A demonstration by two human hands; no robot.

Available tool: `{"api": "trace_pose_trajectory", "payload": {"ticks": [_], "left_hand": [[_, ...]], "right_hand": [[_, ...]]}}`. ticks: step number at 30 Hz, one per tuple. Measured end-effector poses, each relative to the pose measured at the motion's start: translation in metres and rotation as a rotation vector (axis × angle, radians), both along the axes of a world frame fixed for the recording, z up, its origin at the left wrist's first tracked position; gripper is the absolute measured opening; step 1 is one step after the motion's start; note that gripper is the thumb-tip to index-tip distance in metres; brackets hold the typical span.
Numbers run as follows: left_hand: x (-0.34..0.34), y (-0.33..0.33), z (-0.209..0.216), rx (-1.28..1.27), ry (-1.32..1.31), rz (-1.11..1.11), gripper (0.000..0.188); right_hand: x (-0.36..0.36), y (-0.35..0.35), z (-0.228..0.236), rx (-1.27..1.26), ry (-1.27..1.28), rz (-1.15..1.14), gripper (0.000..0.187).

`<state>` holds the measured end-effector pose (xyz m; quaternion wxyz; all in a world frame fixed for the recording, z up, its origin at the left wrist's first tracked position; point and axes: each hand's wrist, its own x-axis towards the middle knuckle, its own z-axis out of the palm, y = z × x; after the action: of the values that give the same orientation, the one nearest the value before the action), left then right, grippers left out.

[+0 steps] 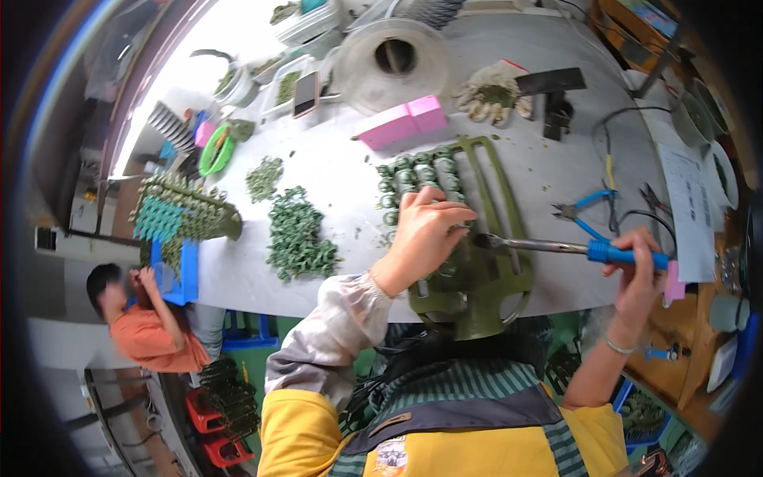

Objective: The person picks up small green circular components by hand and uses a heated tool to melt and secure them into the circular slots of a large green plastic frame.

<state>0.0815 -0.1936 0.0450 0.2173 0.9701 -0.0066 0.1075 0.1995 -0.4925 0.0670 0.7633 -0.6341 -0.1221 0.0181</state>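
Note:
A green slotted frame (469,294) lies at the table's front edge, with rows of small glossy green pieces (425,171) on its upper left part. My left hand (425,238) is over the frame, thumb and fingers pinched together; what they hold is hidden. In my right hand (636,266) is a soldering iron (548,246), gripped by its blue handle. Its metal shaft points left, with the tip over the frame close to my left fingertips. To the left of the frame sits a heap of loose small green pieces (298,234), and a smaller paler pile (264,178) beyond it.
A pink block (404,122), a work glove (493,93) and a clear round cover (393,67) stand farther back. Blue-handled pliers (586,213) and cables are at the right. At the left are a studded green piece (187,208), a blue bin (185,270) and a seated person (163,330).

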Motion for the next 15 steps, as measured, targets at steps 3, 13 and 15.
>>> {"api": "trace_pose_trajectory", "payload": {"ticks": [3,13,15], "left_hand": [[0.001,0.018,0.007,-0.19,-0.073,-0.032,0.029],[-0.109,0.17,-0.027,0.621,0.306,0.616,0.021],[-0.114,0.173,-0.03,0.58,0.203,0.629,0.017]], "right_hand": [[0.005,-0.009,-0.004,0.035,0.004,0.051,0.029],[0.002,-0.009,-0.002,0.043,-0.006,0.062,0.028],[0.002,-0.009,-0.002,0.033,-0.003,0.058,0.028]]}}
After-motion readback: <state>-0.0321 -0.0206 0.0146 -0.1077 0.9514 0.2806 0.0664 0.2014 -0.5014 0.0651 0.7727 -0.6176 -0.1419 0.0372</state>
